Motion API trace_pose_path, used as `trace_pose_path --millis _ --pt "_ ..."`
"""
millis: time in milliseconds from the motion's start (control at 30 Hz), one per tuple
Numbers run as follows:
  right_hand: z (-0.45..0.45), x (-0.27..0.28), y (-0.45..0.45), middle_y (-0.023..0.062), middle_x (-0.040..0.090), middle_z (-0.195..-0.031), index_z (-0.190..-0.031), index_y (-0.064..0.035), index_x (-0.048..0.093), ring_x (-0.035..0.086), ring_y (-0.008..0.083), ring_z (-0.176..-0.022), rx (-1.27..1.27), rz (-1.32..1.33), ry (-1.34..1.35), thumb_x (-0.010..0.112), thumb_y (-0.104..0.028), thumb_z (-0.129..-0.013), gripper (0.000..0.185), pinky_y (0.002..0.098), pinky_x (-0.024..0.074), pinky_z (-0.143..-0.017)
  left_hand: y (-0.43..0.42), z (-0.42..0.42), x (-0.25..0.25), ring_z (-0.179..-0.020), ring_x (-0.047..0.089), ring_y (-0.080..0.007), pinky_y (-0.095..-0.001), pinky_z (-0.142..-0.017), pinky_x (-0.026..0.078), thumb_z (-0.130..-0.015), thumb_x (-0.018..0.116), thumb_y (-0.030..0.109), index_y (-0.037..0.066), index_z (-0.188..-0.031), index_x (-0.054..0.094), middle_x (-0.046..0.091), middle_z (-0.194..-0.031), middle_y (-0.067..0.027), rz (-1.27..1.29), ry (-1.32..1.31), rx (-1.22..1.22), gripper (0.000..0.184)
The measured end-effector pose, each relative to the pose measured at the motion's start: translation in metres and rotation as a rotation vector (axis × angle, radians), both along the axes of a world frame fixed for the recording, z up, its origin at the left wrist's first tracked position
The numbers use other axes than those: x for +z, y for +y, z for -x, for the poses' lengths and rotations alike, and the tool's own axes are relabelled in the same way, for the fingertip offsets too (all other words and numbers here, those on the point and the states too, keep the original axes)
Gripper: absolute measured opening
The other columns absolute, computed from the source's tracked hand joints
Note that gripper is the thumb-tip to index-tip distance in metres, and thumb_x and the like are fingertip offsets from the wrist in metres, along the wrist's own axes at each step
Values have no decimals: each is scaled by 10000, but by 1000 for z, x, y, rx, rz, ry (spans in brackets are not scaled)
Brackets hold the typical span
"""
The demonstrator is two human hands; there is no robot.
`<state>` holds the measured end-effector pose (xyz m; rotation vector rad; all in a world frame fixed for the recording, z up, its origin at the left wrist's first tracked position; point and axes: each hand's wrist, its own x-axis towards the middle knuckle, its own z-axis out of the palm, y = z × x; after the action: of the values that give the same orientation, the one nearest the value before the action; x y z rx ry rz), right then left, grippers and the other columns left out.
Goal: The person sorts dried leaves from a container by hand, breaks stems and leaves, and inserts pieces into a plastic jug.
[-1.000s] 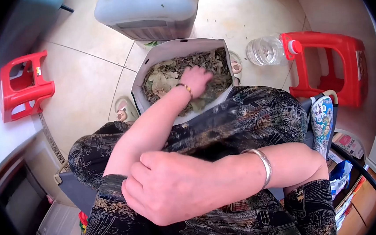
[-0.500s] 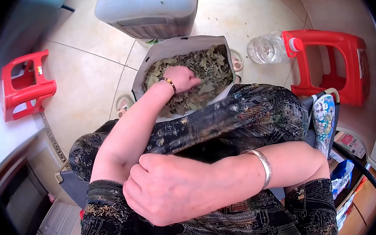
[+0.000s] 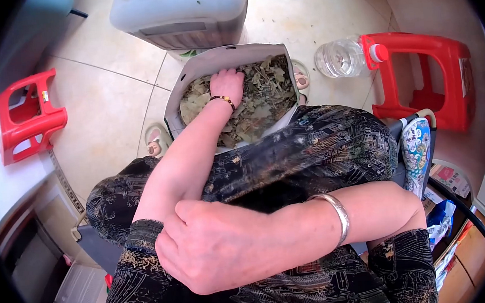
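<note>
My left hand (image 3: 228, 87), with a beaded bracelet at the wrist, lies palm down on dried leaves (image 3: 269, 89). Its fingers are slightly apart, pointing away from me, and the tips are partly hidden among the leaves. The leaves are greenish brown and crumpled, mixed with thin stems, inside a light open-topped bag (image 3: 235, 52) between my feet. Across my lap, my right hand (image 3: 204, 245) is closed in a fist beside my left elbow and dark patterned sleeve. A silver bangle circles its wrist. Whatever that fist may hold is hidden.
A large plastic jug (image 3: 180, 11) stands just beyond the bag. Right of it are a clear bottle with a red cap (image 3: 342, 58) and a red stool (image 3: 421, 74). Another red stool (image 3: 32, 117) is at the left. Leaf bits dot the tiled floor (image 3: 110, 65).
My left hand has moved slightly away from me within the bag; its fingers now point forward instead of to the right. My right fist stays by the left elbow.
</note>
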<state>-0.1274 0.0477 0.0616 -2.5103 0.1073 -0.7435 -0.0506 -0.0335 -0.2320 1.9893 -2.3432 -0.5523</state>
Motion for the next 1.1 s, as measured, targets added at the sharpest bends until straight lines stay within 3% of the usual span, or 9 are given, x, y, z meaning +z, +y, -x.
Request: trace_pose_path --millis 133,200,400,533,633,800,867,1000,1100 --pt "0 0 2 30 464 -597 -664 -9 549 458 156 -557 -9 -16 -3 563 -184 -658 176 276 291 -493 5 0 12 -892 548 -246 -387 -761 416 -745 643 185 132 -900 634 593 -874 -46 166 72 -76 164" --pt "0 0 4 31 465 -598 -662 -9 549 458 156 -555 -14 -6 2 564 -183 -657 175 276 290 -492 5 4 12 -884 549 -243 -381 -765 413 -749 633 159 135 -911 631 591 -879 -51 276 227 -245 164" --pt "0 -3 -1 31 467 -600 -663 -6 552 457 154 -552 -4 39 34 565 -183 -654 178 275 289 -488 3 20 -5 -940 568 -287 -401 -766 492 -736 631 108 105 -986 616 593 -928 -93 16 234 -206 250" --pt "2 -1 0 30 466 -598 -668 -2 555 457 155 -556 7 22 54 564 -184 -655 183 273 293 -489 4 6 -17 -832 608 -279 -369 -754 493 -759 636 94 67 -993 641 616 -927 -107 -17 447 -17 235" --pt "1 1 1 29 467 -599 -668 -2 556 452 154 -558 23 9 37 560 -183 -657 181 273 294 -490 1 -11 -17 -718 566 -91 -246 -708 476 -832 660 169 60 -1040 666 651 -896 -33 -249 835 304 235" --pt "2 0 2 28 468 -599 -662 -6 555 449 155 -562 -3 42 48 556 -181 -658 175 270 293 -490 -12 -22 3 -757 561 -70 -224 -715 489 -873 614 143 78 -1074 643 611 -911 23 -678 1158 529 214" --pt "1 0 2 27 467 -598 -659 -8 553 449 155 -565 -6 42 50 555 -181 -659 173 270 293 -490 -17 -19 6 -817 574 -97 -254 -735 507 -888 583 121 68 -1108 589 580 -973 -3 -848 1492 612 226" --pt "2 2 2 29 467 -601 -662 -10 556 447 153 -565 17 31 96 552 -183 -662 172 268 292 -493 -28 3 25 -841 587 -144 -276 -722 515 -890 574 144 47 -1058 548 572 -1001 -57 -979 1755 657 195" --pt "2 3 -1 30 467 -612 -672 -11 559 445 151 -565 5 29 122 550 -187 -664 176 269 290 -495 -37 41 9 -658 582 -122 -240 -565 494 -872 603 196 16 -985 569 597 -801 -37 -784 1369 675 215"
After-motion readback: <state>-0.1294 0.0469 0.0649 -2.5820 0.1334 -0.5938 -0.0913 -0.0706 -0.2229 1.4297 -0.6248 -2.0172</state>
